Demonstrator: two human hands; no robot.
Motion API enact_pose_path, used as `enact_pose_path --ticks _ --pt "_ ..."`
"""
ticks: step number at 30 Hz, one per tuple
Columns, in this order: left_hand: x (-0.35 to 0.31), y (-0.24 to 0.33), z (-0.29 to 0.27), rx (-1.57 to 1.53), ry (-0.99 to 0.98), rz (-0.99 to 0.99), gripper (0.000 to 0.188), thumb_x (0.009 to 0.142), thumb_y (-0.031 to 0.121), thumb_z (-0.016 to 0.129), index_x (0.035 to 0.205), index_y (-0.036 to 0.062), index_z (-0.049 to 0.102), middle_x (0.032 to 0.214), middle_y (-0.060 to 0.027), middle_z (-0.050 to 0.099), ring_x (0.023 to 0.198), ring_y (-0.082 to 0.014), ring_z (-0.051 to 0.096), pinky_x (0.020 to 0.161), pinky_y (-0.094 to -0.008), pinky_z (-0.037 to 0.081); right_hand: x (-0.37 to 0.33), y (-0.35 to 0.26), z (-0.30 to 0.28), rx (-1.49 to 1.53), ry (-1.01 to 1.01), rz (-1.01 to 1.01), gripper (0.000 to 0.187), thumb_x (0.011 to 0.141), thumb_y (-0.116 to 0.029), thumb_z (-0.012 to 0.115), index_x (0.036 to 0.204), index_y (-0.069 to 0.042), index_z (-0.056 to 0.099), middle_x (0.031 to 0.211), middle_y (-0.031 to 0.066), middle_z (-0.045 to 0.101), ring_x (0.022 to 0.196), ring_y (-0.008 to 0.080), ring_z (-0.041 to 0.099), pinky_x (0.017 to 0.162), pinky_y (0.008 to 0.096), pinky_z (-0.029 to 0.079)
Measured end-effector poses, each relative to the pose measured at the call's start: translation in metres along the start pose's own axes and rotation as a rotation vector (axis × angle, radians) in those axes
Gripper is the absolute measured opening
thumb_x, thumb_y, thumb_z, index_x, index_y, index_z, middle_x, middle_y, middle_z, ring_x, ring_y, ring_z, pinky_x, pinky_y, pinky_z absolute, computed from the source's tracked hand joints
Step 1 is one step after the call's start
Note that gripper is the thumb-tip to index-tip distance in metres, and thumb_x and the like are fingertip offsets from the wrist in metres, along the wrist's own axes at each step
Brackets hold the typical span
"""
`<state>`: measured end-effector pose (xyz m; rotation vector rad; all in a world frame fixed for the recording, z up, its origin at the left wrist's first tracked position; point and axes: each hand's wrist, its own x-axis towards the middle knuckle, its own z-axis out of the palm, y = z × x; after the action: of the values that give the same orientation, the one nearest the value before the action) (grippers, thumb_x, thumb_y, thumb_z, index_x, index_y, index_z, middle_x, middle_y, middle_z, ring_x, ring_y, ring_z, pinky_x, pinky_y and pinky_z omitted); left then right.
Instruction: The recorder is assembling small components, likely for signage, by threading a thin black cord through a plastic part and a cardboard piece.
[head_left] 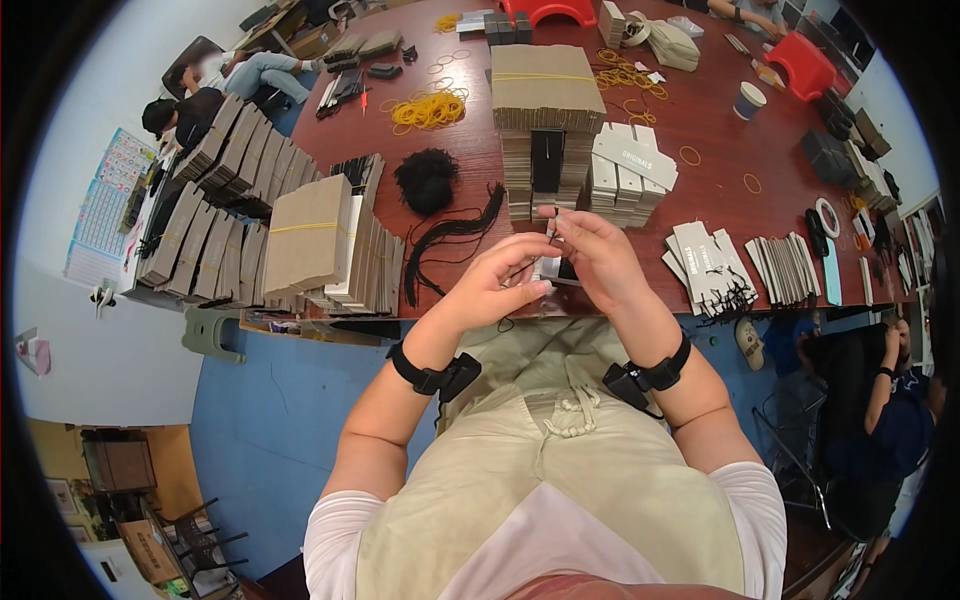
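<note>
Small card tag [548, 268] is pinched by left hand [497, 283] fingers, black cord [551, 228] pinched by right hand [598, 255]; threading judged underway, fine alignment needed.

Grey-white rectangular tags [632, 165] stacked right of the tall brown card stack [545, 100]. More fanned tags [712, 265] further right of it. Brown banded card bundle [308, 235] left of it.

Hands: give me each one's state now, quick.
Left hand: closed on a small card.
Right hand: pinching the same card's top, where a thin black string shows.
</note>
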<state>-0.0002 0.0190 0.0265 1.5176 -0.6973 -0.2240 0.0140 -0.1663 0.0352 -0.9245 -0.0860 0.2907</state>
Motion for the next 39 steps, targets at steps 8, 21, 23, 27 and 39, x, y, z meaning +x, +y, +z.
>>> enact_pose_path --ticks 8,21,23,27,39 --pt "0.016 -0.003 0.013 -0.413 0.203 0.013 0.031 0.093 0.018 0.053 0.115 0.0043 0.037 0.107 -0.0067 0.051 0.091 -0.0121 0.050 0.077 -0.0257 0.042 0.000 0.011 0.011 -0.108 -0.084 -0.154 0.014 0.085 -0.014 0.063 0.092 -0.003 0.067 0.137 0.0133 0.039 0.124 0.0201 0.038 0.098 0.0340 0.032" --pt "0.014 -0.008 0.019 -0.270 0.379 -0.163 0.012 0.093 0.013 0.053 0.096 0.0022 0.055 0.076 0.0027 0.054 0.060 -0.0015 0.044 0.053 -0.0160 0.034 0.006 0.021 -0.001 -0.093 0.003 -0.133 0.016 0.084 -0.013 0.064 0.095 -0.001 0.066 0.119 0.0104 0.055 0.113 0.0163 0.047 0.096 0.0329 0.034" --pt "0.014 -0.008 0.020 -0.207 0.411 -0.111 0.010 0.092 0.012 0.054 0.095 0.0021 0.055 0.076 0.0035 0.053 0.063 -0.0010 0.044 0.055 -0.0159 0.036 0.006 0.021 -0.005 -0.082 0.030 -0.138 0.016 0.084 -0.011 0.065 0.095 -0.001 0.066 0.116 0.0095 0.057 0.110 0.0152 0.049 0.095 0.0318 0.035" --pt "0.014 -0.012 0.020 -0.178 0.456 -0.096 0.009 0.091 0.010 0.055 0.094 0.0021 0.056 0.075 0.0052 0.053 0.066 -0.0004 0.044 0.058 -0.0158 0.036 0.005 0.020 -0.008 -0.122 0.038 -0.135 0.016 0.083 -0.009 0.065 0.096 -0.001 0.066 0.112 0.0084 0.060 0.102 0.0133 0.053 0.092 0.0288 0.038" --pt "0.010 -0.021 0.013 -0.166 0.516 -0.144 0.008 0.091 0.011 0.056 0.093 0.0030 0.056 0.071 0.0083 0.047 0.062 0.0010 0.038 0.053 -0.0153 0.030 0.013 0.005 -0.050 -1.163 0.135 -0.339 0.010 0.075 -0.010 0.067 0.085 -0.008 0.069 0.084 0.0059 0.063 0.085 0.0227 0.058 0.079 0.0323 0.044"
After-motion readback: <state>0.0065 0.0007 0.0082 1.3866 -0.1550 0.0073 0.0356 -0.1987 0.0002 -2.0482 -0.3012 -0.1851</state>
